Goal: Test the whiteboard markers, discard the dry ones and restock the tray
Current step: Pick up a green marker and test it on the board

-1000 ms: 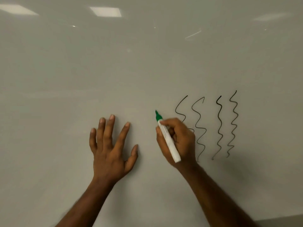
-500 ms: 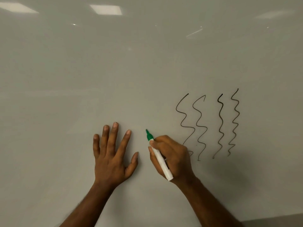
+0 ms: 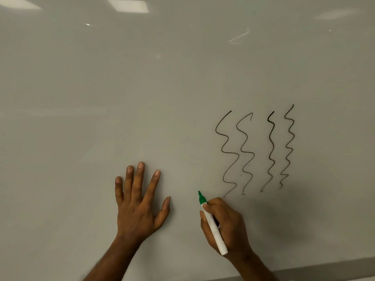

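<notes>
One whiteboard (image 3: 142, 98) fills nearly the whole view, and two bare hands work near its bottom edge. The left hand (image 3: 140, 209) lies flat against the board at bottom centre, released, with all five fingers straight and spread and holding nothing. The right hand (image 3: 229, 226) sits just to its right, apart from it, with fingers and thumb curled round a single marker (image 3: 212, 223). This marker has a white barrel and a green tip. It slants with the tip up and to the left and the blunt end down toward the wrist. Whether the tip actually touches the board cannot be told. Four dark wavy lines (image 3: 246, 152) run up and down on the right half of the board, side by side in two pairs (the left pair has wide loose bends, the right pair tight small ones). Their lower ends finish just above the right hand. Three pale ceiling-light reflections (image 3: 127, 6) show along the top edge, two toward the top left corner and a fainter one toward the top right. A grey band (image 3: 324, 270) runs below the bottom edge at the bottom right corner.
</notes>
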Demonstrator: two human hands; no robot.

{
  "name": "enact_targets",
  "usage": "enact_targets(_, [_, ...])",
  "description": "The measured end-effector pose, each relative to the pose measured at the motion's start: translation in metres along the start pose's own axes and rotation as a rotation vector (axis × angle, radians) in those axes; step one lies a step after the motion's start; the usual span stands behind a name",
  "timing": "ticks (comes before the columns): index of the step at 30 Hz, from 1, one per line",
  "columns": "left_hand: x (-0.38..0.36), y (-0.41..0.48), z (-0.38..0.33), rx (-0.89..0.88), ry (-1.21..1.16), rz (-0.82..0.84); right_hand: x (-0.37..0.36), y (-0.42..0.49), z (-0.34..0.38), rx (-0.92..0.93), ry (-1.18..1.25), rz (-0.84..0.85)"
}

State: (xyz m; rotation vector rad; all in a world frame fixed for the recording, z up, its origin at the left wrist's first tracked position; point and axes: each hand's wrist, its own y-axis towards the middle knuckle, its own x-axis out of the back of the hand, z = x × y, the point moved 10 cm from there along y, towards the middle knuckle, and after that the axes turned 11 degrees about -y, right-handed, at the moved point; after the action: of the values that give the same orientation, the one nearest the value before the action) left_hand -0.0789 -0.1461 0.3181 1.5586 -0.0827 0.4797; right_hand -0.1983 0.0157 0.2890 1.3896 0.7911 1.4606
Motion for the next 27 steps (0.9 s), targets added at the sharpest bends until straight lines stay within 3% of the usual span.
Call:
enact_targets(9, [-0.010,-0.024,-0.004,0.036,-0.003,0.057,-0.008,-0.018,-0.015,-0.178,0.099,0.151])
enact_targets(17, [-0.004,-0.046,-0.031,0.095,-0.136,0.070,0.001,-0.045,-0.033,-0.489,0.409,0.140])
enact_targets(23, [-0.027,-0.116,-0.052,0.111,-0.428,0.274,-0.027,-0.107,-0.045,-0.749,0.595,0.240])
enact_targets(27, [-0.062,-0.174,-0.046,0.210,-0.486,0.568,-0.040,-0.144,-0.055,-0.947,0.659,0.273])
